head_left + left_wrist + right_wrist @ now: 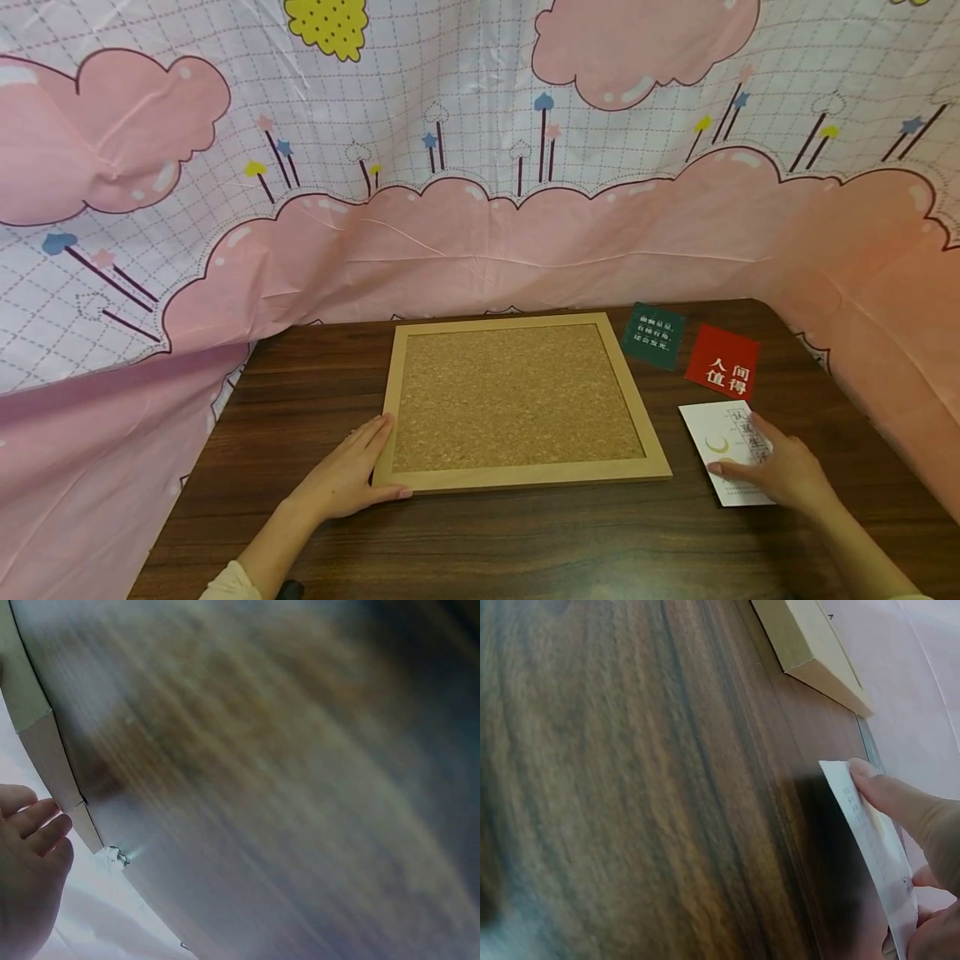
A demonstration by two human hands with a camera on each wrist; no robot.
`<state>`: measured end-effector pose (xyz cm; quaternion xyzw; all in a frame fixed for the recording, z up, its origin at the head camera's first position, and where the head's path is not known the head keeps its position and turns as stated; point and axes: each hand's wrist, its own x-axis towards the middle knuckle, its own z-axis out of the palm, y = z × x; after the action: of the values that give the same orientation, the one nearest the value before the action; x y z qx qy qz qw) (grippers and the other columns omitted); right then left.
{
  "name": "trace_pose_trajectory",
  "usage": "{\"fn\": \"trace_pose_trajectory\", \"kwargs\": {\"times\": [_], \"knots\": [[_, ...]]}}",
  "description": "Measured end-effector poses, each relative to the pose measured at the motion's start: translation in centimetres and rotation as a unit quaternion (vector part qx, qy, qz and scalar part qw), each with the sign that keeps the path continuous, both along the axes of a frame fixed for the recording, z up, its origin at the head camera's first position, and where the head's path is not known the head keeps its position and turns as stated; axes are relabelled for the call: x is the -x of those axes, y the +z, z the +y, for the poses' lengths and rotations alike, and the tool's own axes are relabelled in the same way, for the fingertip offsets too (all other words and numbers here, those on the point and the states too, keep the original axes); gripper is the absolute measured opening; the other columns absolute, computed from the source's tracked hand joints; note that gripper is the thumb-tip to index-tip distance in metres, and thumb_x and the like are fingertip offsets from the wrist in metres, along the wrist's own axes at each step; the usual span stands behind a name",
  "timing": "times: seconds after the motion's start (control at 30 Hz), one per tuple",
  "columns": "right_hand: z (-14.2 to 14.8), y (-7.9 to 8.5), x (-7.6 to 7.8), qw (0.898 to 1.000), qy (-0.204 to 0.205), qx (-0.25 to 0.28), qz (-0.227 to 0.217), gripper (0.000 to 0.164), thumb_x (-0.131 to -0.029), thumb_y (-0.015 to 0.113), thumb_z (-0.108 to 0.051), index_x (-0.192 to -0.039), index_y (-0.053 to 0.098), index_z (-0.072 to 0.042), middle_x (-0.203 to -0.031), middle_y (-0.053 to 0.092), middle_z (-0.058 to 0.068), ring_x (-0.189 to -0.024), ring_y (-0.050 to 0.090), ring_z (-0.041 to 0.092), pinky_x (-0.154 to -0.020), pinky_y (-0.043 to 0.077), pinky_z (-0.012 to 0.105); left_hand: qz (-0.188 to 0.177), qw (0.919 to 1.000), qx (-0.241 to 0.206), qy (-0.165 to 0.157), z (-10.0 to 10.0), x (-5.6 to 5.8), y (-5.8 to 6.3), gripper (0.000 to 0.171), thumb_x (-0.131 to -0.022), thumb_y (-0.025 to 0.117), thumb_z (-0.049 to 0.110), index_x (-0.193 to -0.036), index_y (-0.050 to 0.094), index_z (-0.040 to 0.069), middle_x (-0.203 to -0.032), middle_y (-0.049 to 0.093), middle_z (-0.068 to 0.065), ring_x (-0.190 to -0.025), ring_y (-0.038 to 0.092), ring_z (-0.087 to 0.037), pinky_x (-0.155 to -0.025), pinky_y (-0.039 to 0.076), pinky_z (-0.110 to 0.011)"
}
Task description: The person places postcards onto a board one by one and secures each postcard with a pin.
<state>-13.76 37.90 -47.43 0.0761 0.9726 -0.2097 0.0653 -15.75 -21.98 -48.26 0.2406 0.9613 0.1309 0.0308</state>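
Observation:
A cork board [517, 392] in a pale wooden frame lies flat on the table. My left hand [345, 471] rests at its lower left corner, fingers along the left side and thumb at the front edge. My right hand [787, 471] holds a white card [708, 425] with black characters and a yellow crescent moon. In the right wrist view, the thumb lies over the white card [862, 832] and fingers are at its far edge; a dark shadow falls beside it. Behind it lie a red card [708, 354] and a dark green card [656, 354], both with white characters.
The dark brown wooden table [525, 542] carries everything. A pink and white patterned cloth [480, 250] hangs behind the table and along both sides. A small dark object [290, 591] shows by the left sleeve [232, 583].

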Motion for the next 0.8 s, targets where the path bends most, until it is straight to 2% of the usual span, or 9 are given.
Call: {"fn": "trace_pose_trajectory", "kwargs": {"times": [0.23,0.47,0.67,0.8], "knots": [[0.5,0.3,0.1,1.0,-0.008,0.006,0.03,0.11,-0.082,0.067,-0.06,-0.148,0.016,0.013,-0.135,0.029,0.051,-0.119,0.033,0.068,-0.09,0.036,0.074,0.003,1.0,0.002,0.0,0.0,0.0,0.0,0.108,-0.079,0.061,0.07,-0.151,0.025,-0.001,-0.158,0.026,-0.017,-0.146,0.029,-0.034,-0.115,0.032,-0.054],[0.6,1.1,0.3,0.999,-0.023,0.027,0.032,0.1,-0.09,0.056,-0.059,-0.15,0.013,0.009,-0.137,0.026,0.05,-0.119,0.03,0.068,-0.088,0.034,0.075,0.006,1.0,-0.002,-0.001,0.1,-0.1,0.2,0.108,-0.079,0.062,0.069,-0.151,0.027,-0.003,-0.158,0.027,-0.018,-0.145,0.029,-0.036,-0.115,0.032,-0.055],[0.2,1.8,0.5,0.997,-0.016,0.041,0.058,0.084,-0.099,0.045,-0.051,-0.15,0.016,0.008,-0.135,0.03,0.05,-0.117,0.033,0.067,-0.084,0.035,0.074,0.011,0.9999,0.0,-0.004,0.2,-0.1,0.3,0.107,-0.08,0.061,0.069,-0.15,0.027,-0.004,-0.157,0.028,-0.02,-0.145,0.03,-0.036,-0.115,0.031,-0.054],[-0.2,2.6,0.8,0.996,-0.016,0.046,0.079,0.077,-0.1,0.046,-0.044,-0.15,0.018,0.007,-0.132,0.033,0.049,-0.113,0.038,0.063,-0.081,0.038,0.07,0.006,1.0,-0.001,-0.005,0.2,-0.2,0.4,0.107,-0.08,0.06,0.069,-0.15,0.027,-0.004,-0.157,0.028,-0.021,-0.145,0.029,-0.037,-0.115,0.031,-0.055]]}}
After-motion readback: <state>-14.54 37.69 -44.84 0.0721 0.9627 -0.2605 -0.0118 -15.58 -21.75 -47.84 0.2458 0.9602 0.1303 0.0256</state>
